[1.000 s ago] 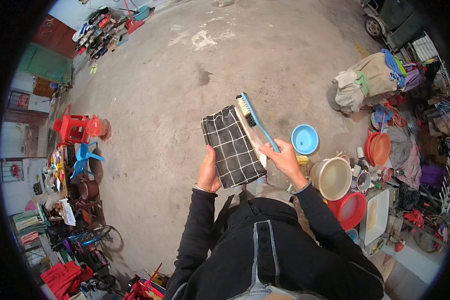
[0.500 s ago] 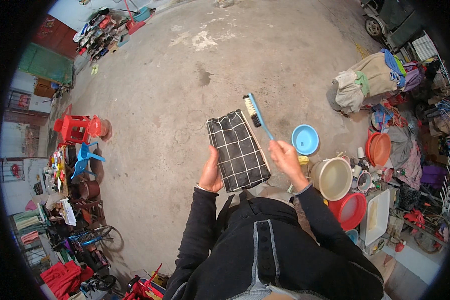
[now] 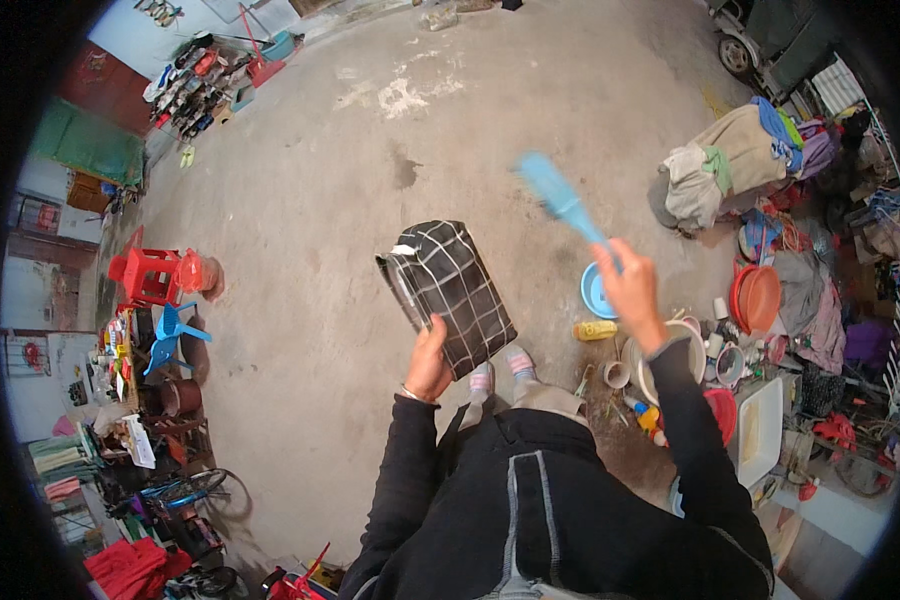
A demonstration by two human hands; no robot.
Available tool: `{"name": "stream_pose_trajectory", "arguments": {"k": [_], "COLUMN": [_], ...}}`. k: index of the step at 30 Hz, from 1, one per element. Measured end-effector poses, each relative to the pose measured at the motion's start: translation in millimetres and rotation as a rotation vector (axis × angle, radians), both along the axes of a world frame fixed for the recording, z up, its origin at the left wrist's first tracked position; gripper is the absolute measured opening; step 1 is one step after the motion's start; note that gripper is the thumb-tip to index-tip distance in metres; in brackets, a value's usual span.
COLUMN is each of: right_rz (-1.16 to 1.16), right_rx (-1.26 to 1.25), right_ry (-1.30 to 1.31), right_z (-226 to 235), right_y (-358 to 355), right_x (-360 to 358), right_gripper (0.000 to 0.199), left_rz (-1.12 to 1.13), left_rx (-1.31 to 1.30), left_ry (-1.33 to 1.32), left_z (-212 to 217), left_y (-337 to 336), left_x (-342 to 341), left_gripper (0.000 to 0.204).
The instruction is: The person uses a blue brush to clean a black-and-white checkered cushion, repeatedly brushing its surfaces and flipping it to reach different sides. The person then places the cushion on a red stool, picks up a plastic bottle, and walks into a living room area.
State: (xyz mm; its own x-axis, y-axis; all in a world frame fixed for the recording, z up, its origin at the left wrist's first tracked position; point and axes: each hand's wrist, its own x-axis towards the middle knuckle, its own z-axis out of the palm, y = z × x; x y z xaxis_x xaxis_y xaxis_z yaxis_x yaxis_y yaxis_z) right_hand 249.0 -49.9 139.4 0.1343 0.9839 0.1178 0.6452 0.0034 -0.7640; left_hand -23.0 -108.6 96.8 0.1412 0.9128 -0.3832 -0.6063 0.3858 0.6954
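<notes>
My left hand (image 3: 428, 362) grips the lower edge of a black mat with a white grid pattern (image 3: 448, 293), held out flat in front of me above the concrete floor. Off to the right, well clear of the mat, my right hand (image 3: 627, 290) is raised and holds a light blue long-handled brush (image 3: 562, 200) by its handle. The brush head points up and away and is blurred. Below the mat I see my feet in striped socks (image 3: 500, 372).
A small blue basin (image 3: 595, 293), a yellow bottle (image 3: 595, 330), a white basin (image 3: 670, 360), red bowls (image 3: 755, 295) and a white tub (image 3: 760, 430) crowd the right side. A pile of clothes (image 3: 730, 160) lies far right. A red stool (image 3: 150, 275) stands left.
My right hand swung the brush away from the mat's top edge, out to the right and upward. The mat stays in my left hand, slightly lower and more tilted.
</notes>
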Motion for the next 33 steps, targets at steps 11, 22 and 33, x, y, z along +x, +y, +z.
{"name": "stream_pose_trajectory", "arguments": {"k": [11, 22, 33], "right_rz": [0.279, 0.454, 0.356], "right_rx": [0.292, 0.129, 0.091], "right_ry": [-0.008, -0.002, -0.243], "right_z": [13, -4, 0], "right_y": [-31, -45, 17], "right_x": [-36, -63, -93], "right_gripper": [0.021, 0.025, 0.027], "left_rz": [-0.066, -0.001, 0.158], "left_rx": [-0.047, -0.029, -0.005], "left_ry": [0.046, -0.266, -0.414], "left_z": [-16, 8, -16], "left_y": [3, 18, 41], "left_x": [-14, 5, 22], "left_gripper": [0.039, 0.051, 0.049]}}
